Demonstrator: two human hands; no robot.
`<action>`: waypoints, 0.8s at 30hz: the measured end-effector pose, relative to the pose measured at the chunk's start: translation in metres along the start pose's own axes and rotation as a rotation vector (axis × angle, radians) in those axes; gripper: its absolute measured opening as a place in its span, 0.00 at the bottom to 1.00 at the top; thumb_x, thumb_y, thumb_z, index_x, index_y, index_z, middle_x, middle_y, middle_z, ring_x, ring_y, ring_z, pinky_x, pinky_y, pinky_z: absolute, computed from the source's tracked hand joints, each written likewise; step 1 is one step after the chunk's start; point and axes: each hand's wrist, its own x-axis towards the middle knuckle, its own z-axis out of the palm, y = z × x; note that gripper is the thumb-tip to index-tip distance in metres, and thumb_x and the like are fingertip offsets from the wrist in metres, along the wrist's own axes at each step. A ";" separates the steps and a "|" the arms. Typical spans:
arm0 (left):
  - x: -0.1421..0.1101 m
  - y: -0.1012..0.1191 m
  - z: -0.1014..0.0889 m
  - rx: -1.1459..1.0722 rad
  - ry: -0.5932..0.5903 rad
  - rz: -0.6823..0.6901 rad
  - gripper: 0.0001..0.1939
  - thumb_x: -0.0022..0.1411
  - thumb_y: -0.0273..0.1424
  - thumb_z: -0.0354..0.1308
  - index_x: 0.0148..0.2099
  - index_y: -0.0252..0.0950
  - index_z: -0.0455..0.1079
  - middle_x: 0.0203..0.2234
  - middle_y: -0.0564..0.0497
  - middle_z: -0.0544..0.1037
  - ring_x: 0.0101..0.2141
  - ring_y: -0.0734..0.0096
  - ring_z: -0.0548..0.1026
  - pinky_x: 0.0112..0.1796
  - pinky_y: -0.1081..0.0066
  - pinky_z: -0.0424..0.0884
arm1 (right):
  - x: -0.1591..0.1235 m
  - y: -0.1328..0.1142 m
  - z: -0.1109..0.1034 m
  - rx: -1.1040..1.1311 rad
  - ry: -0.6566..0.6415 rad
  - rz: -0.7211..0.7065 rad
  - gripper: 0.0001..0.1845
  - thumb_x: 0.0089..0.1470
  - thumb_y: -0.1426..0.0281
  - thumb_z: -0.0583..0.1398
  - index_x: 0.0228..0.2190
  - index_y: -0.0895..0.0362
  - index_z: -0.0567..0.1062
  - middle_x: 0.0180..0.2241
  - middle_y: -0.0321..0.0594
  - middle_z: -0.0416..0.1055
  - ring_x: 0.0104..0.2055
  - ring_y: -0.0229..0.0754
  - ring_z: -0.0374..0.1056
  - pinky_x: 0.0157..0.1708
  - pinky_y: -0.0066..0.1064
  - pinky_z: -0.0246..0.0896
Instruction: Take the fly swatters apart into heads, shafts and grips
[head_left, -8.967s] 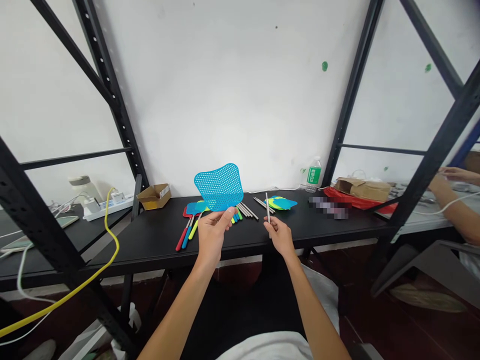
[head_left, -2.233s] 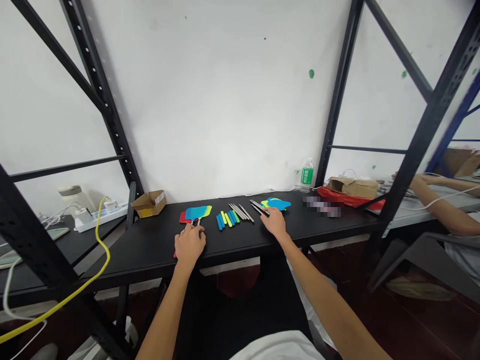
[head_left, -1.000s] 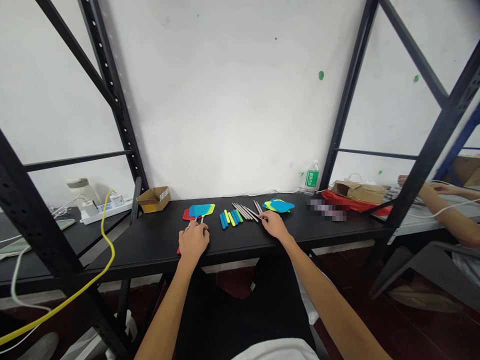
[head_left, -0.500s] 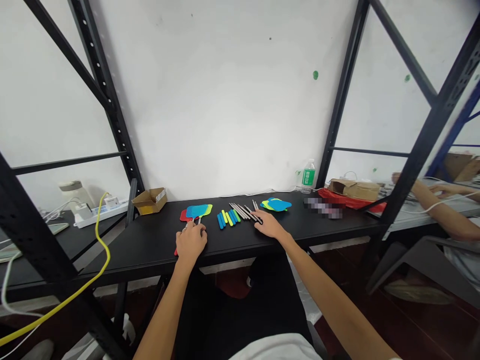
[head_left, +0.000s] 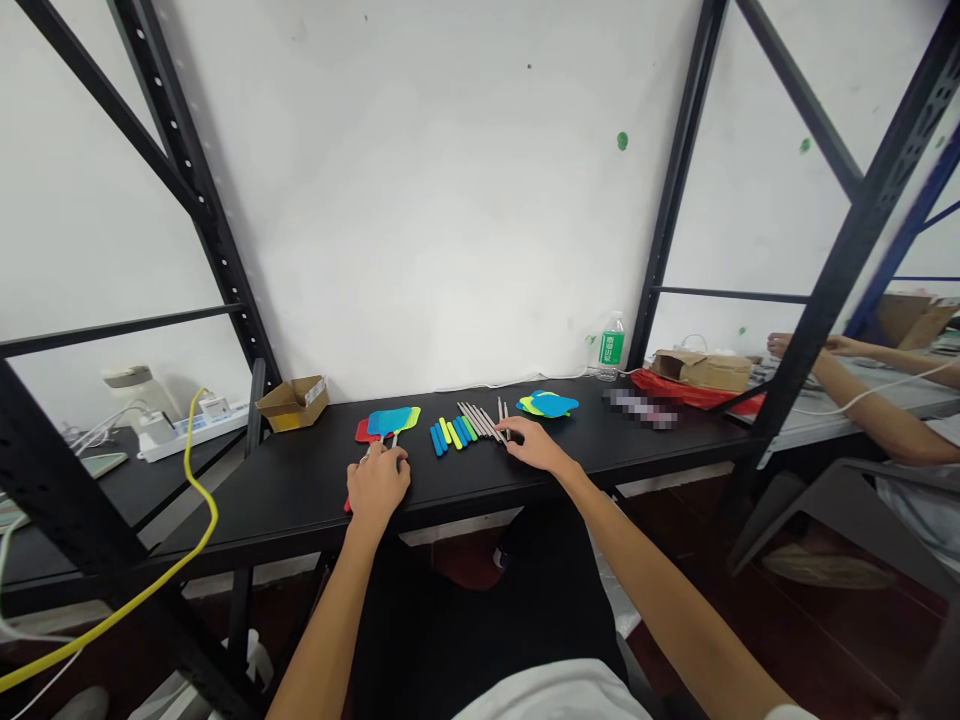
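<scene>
My left hand lies curled over the thin metal shafts of several fly swatters at the left of the desk. Their flat blue heads and a red head fan out beyond my fingers, and a red handle end shows below the hand. My right hand pinches a slim metal rod at the right end of a row of similar metal rods. Left of that row lie several short blue, yellow and green handles. A pile of loose blue and yellow-green swatter heads sits just past my right hand.
An open cardboard box stands at the desk's left back. A water bottle is by the wall, with a carton on red plastic farther right. A yellow cable hangs at left. Another person's arm is at right.
My right hand has shifted slightly, and the tilted rod at its fingertips now lies more in line with the others. My left hand stays on the fly swatters. The view has turned a little.
</scene>
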 end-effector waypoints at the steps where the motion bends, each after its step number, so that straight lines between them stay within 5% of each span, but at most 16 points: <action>1: 0.000 0.000 0.000 0.000 0.001 0.001 0.18 0.67 0.33 0.49 0.48 0.42 0.79 0.47 0.44 0.75 0.43 0.55 0.78 0.42 0.59 0.65 | 0.000 0.001 0.000 0.001 -0.009 0.000 0.29 0.49 0.80 0.59 0.52 0.52 0.79 0.58 0.45 0.73 0.60 0.52 0.68 0.61 0.45 0.61; 15: 0.000 -0.001 0.002 0.001 0.016 0.005 0.18 0.67 0.33 0.49 0.48 0.42 0.79 0.46 0.44 0.75 0.42 0.55 0.77 0.42 0.60 0.65 | 0.010 0.010 0.002 0.002 -0.029 -0.084 0.17 0.56 0.74 0.62 0.47 0.54 0.81 0.50 0.46 0.78 0.52 0.51 0.73 0.56 0.45 0.66; 24: 0.001 0.000 0.003 0.001 0.006 0.000 0.18 0.67 0.33 0.49 0.48 0.42 0.80 0.47 0.43 0.75 0.43 0.55 0.77 0.43 0.59 0.65 | 0.029 0.023 0.008 0.021 -0.051 -0.074 0.18 0.57 0.67 0.67 0.50 0.53 0.80 0.53 0.48 0.76 0.56 0.54 0.71 0.58 0.47 0.64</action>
